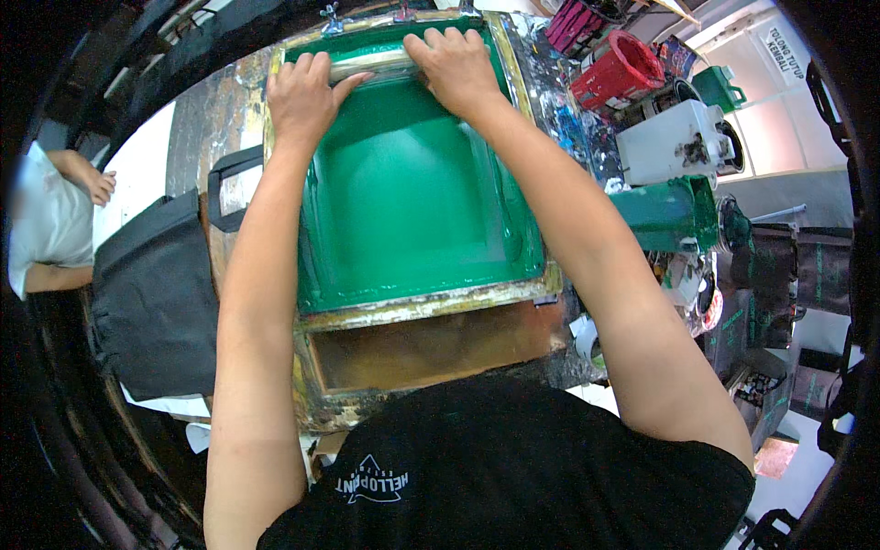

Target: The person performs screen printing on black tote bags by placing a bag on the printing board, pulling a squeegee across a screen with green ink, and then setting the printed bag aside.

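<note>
While green ink coats the screen frame point(417, 197), L hand point(302, 96) & R hand point(458, 66) fingers curl tight round squeegee point(380, 64)

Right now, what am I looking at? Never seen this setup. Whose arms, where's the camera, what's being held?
The picture comes from a fisheye camera on a person's head, looking down, so straight edges bend. Both bare forearms are the wearer's. The left hand and right hand grip a long squeegee bar at the far end of a framed printing screen coated in green ink. The frame lies on a paint-stained table. A black bag lies at the left, where another person's arm shows. Ink containers, including a red bucket, stand at the right.
</note>
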Available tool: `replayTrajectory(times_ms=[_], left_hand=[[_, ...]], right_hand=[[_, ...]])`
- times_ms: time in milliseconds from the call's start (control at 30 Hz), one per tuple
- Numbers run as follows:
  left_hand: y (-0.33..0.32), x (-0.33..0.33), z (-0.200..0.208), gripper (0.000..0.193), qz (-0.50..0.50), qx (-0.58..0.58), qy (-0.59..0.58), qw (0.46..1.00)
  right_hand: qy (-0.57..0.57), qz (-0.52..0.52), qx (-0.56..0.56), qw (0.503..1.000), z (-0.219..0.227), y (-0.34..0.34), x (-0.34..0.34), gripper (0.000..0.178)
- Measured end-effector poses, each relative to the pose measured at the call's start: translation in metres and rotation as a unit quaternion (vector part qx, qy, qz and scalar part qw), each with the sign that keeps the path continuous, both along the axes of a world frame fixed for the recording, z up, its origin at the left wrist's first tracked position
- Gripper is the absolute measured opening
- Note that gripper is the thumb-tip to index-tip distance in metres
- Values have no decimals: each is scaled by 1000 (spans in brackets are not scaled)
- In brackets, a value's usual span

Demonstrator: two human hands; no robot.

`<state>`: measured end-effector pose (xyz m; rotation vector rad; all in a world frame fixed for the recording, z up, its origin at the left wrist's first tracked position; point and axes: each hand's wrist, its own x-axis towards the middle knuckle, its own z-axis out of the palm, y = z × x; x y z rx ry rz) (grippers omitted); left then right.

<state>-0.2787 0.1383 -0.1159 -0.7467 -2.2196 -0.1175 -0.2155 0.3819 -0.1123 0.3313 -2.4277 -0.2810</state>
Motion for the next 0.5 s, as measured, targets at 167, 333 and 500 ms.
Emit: replayTrajectory(times_ms=[167,333,500], left_hand=[[-18,69,3,61,-15,7,-5,1000],[-37,144,10,60,-20,17,-40,999],[-50,205,16,57,-18,13,-65,998]], right_hand=[[-57,-12,-26,998,8,-20,74,53],[-71,0,-44,996,17,-40,146,49],[-114,2,-58,992,22,-53,205,45]])
